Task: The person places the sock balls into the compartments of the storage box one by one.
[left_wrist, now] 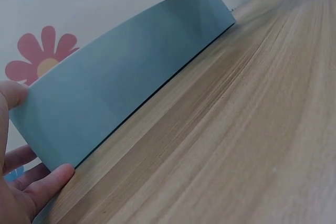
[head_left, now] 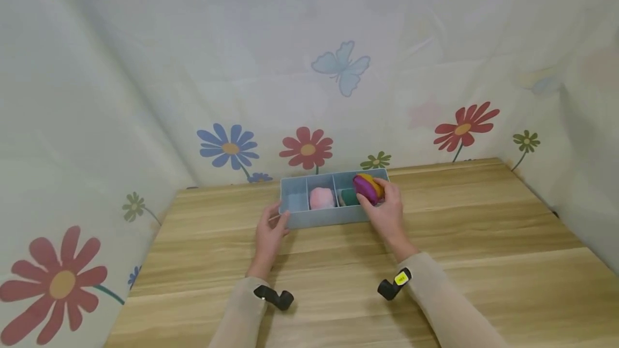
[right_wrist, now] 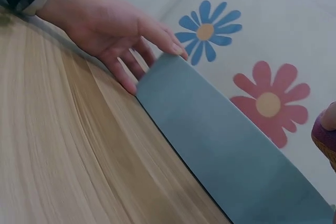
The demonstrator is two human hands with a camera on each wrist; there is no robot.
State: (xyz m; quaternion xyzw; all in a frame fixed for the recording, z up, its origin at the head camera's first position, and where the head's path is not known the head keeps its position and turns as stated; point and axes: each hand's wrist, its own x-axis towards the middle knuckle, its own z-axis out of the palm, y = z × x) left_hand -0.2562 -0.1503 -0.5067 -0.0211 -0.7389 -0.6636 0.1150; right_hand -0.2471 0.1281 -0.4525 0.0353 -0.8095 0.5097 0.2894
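A blue-grey divided box (head_left: pixel 319 219) stands on the table with three compartments. My left hand (head_left: pixel 271 234) holds its near left corner, the thumb on the rim and the other fingers around the end, as the right wrist view shows. Over the right compartment, my right hand (head_left: pixel 389 211) pinches a soft-looking purple-and-yellow bundle (head_left: pixel 368 188) between thumb and fingers; it is tilted, and its exact kind cannot be told. Below and left of it, a dark green bundle (head_left: pixel 348 197) lies partly hidden in that same compartment. The middle compartment holds a pale pink bundle (head_left: pixel 321 198).
The wood-grain table (head_left: pixel 329 283) reaches out on both sides of the box and in front. Right behind the box hangs a pale cloth backdrop (head_left: pixel 271 69) printed with flowers and a butterfly. Small black cameras (head_left: pixel 282 299) sit on both wrists.
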